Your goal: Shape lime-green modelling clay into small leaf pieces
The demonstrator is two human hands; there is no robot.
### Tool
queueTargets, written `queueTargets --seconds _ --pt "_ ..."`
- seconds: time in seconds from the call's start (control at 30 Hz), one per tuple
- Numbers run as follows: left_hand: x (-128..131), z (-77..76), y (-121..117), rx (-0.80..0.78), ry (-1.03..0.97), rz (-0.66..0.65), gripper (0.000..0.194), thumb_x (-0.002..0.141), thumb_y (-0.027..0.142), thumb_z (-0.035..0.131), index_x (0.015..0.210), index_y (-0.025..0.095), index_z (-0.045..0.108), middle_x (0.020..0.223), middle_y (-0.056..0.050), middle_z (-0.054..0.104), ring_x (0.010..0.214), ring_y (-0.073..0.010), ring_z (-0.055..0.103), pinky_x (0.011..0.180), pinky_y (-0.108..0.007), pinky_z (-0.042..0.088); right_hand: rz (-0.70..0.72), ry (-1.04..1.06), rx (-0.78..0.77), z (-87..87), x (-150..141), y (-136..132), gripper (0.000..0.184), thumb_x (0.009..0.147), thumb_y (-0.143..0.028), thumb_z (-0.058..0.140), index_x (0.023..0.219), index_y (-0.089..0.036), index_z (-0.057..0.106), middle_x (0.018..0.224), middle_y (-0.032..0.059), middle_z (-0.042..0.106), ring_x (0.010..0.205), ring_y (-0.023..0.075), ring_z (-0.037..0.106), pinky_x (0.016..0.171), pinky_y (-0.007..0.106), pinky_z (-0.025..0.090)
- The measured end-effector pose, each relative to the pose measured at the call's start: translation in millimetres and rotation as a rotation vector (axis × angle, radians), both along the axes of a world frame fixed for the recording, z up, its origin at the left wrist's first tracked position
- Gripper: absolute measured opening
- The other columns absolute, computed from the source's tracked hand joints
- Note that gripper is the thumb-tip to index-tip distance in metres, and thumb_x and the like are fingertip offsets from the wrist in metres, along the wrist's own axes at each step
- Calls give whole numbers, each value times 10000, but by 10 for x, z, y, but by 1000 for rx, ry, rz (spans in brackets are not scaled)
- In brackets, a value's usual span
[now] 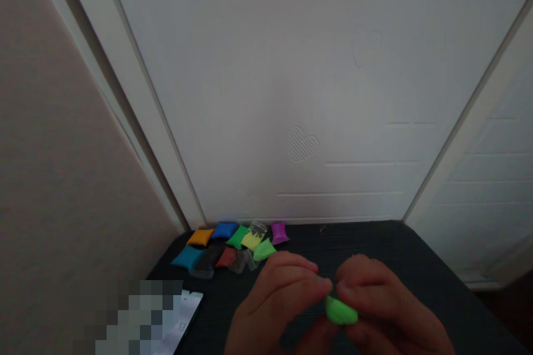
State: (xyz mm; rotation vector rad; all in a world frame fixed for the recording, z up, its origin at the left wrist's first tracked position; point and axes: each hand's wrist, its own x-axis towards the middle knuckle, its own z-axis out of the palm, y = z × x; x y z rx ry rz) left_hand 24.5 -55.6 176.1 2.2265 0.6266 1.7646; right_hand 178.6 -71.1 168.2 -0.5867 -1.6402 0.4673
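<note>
- The left hand (272,302) and the right hand (393,305) both grasp a small, bright green, soft-looking lump (342,313), pinched between their fingertips above the near part of the dark, fine-grained tabletop (375,244).
- Beyond the left hand lies a cluster of small, pillow-shaped packets, many touching or overlapping. The light green packet (264,250) is nearest its knuckles, and the shiny purple packet (279,233) lies a little apart at the back.
- Along the back run the orange packet (200,237), the deep blue packet (225,230), the mid-green packet (237,237) and a clear bag with yellow contents and dark print (255,236).
- In front of these sit the teal packet (188,258), the black packet (206,259) and the reddish-brown packet (226,257).
- At the near left, a pale, flat rectangular object (189,310) with a dark edge is partly hidden by pixelation.
- A white panel (266,83) with embossed hearts closes off the tabletop's far edge; a beige wall (75,177) bounds the left.
</note>
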Motion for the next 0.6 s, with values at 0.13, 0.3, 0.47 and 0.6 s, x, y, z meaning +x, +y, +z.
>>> queueTargets --seconds 0.13,0.3,0.47,0.6 --pt "-2 16 -14 -32 -16 -59 188 711 162 639 895 196 625 737 -31 660 740 -158 615 709 -280 519 35 26 -2 -14 5 21 201 763 -239 591 960 -252 630 741 35 598 691 149 592 562 246 519" --pt "13 3 -6 -61 -63 -137 192 685 130 656 870 175 623 717 -35 650 728 -152 613 723 -271 515 -4 -4 -15 30 4 -1 215 744 -212 611 953 -257 637 728 32 627 676 154 606 534 238 519" --pt "28 3 -35 -173 -82 -166 199 691 167 656 889 180 631 736 -52 655 745 -174 609 711 -288 514 -47 -2 -31 52 11 -30 189 720 -231 636 905 -267 652 692 24 645 661 164 616 519 240 521" --pt "21 3 -34 -153 -77 -203 211 704 184 647 913 199 626 725 -48 658 723 -173 614 725 -307 510 -38 -7 -29 46 27 -40 182 714 -249 646 893 -278 653 687 13 655 650 160 623 524 237 523"
